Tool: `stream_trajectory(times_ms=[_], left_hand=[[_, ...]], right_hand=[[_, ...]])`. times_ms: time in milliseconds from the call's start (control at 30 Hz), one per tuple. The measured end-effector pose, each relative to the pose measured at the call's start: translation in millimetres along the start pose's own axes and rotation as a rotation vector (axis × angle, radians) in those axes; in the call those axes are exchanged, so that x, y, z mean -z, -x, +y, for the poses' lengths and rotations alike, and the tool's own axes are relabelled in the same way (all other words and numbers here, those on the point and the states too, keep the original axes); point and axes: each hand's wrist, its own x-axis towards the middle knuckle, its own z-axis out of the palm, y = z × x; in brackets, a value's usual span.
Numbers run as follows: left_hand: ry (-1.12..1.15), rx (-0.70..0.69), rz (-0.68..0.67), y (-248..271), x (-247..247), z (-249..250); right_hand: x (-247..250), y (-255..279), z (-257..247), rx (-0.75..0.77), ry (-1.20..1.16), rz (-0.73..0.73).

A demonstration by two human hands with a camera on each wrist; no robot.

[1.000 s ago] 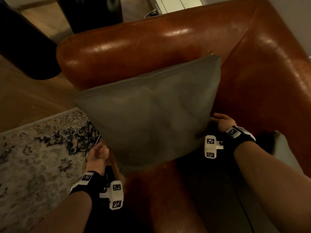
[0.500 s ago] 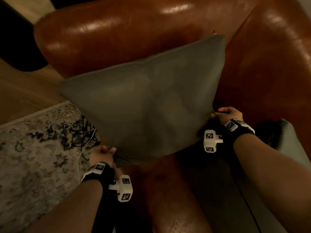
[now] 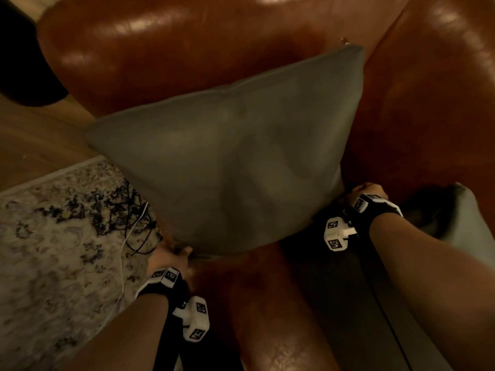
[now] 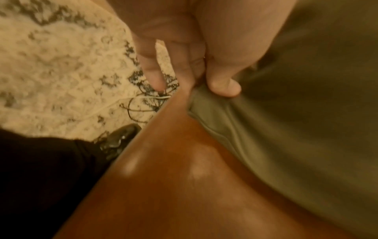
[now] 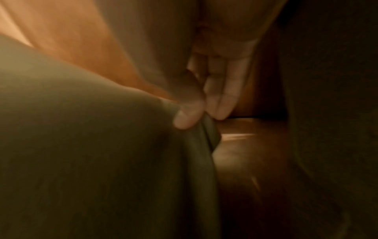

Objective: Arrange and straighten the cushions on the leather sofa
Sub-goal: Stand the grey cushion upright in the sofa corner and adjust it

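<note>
Compared with half a second before, the grey cushion (image 3: 227, 162) sat a little further right against the sofa (image 3: 187, 49), its upper right corner nearer the angle where the armrest met the backrest, and both hands kept to the same corners. The left hand (image 3: 171, 259) pinched the cushion's lower left corner, thumb (image 4: 224, 84) pressed on the fabric above the front edge of the seat. The right hand (image 3: 368, 191) pinched the lower right corner between thumb (image 5: 187, 119) and fingers, close to the backrest. The cushion stood tilted on the seat, leaning back on the armrest. A second grey cushion (image 3: 466, 218) lay on the seat just right of the right wrist. Beside the sofa's front edge lay a patterned rug (image 3: 53, 250) with tangled cables (image 3: 134, 218) on it, and wood floor (image 3: 34, 140) beyond.
</note>
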Motion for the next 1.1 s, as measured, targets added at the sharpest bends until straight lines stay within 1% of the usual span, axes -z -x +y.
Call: stream_trajectory(times_ms=[100,133,167,200,233,267,333,367,400,433,467,500,533,567,600,633,667,700,767,833,900,933,1000,1067,1100], left_hand=[[-0.108,-0.092,-0.048,-5,11,2],[-0.133,-0.137,-0.03,-4,18,-1],[-0.127,-0.172,0.015,-1,26,-6],[-0.093,-0.212,0.089,5,37,-13],[-0.048,-0.281,0.194,11,49,-18],[-0.014,-0.386,0.318,19,62,-23],[0.016,-0.611,0.552,42,91,-17],[0.025,-0.696,0.627,57,106,-6],[0.024,-0.772,0.677,72,117,8],[0.007,-0.848,0.7,86,126,26],[-0.024,-0.906,0.701,99,133,46],[-0.057,-0.952,0.684,109,137,68],[-0.106,-0.997,0.665,113,139,91],[-0.176,-1.026,0.646,112,139,110],[-0.259,-1.024,0.623,105,138,126],[-0.337,-1.003,0.592,95,137,139],[-0.398,-0.978,0.57,83,136,147],[-0.442,-0.961,0.559,72,135,151],[-0.465,-0.952,0.563,59,132,155],[-0.455,-0.958,0.566,57,130,156],[-0.455,-0.964,0.58,57,130,158],[-0.458,-0.959,0.584,57,132,158],[-0.464,-0.95,0.591,56,135,155],[-0.461,-0.952,0.602,56,137,153],[-0.459,-0.952,0.604,57,137,153]], right_hand=[[-1,0,1,0.003,-0.104,0.022],[-1,-4,3,0.012,-0.144,0.008],[3,-3,3,0.035,-0.191,0.0],[9,3,-2,0.075,-0.25,0.003],[17,13,-7,0.139,-0.299,0.034],[28,29,-14,0.236,-0.304,0.096],[48,72,-32,0.464,-0.218,0.28],[55,96,-42,0.614,-0.186,0.349],[58,123,-54,0.798,-0.172,0.374],[55,149,-66,0.995,-0.145,0.342],[45,172,-78,1.171,-0.086,0.243],[31,190,-90,1.314,0.014,0.118],[14,207,-102,1.426,0.156,0.027],[-3,216,-114,1.508,0.33,-0.007],[-18,222,-125,1.535,0.519,-0.006],[-29,219,-134,1.513,0.672,0.011],[-35,211,-141,1.504,0.769,0.049],[-37,201,-147,1.525,0.822,0.108],[-36,180,-156,1.572,0.845,0.195],[-35,171,-159,1.609,0.851,0.187],[-41,168,-159,1.623,0.838,0.212],[-41,169,-160,1.602,0.83,0.228],[-33,162,-163,1.492,0.793,0.273],[-17,150,-168,1.379,0.784,0.28],[-8,143,-170,1.363,0.809,0.279]])
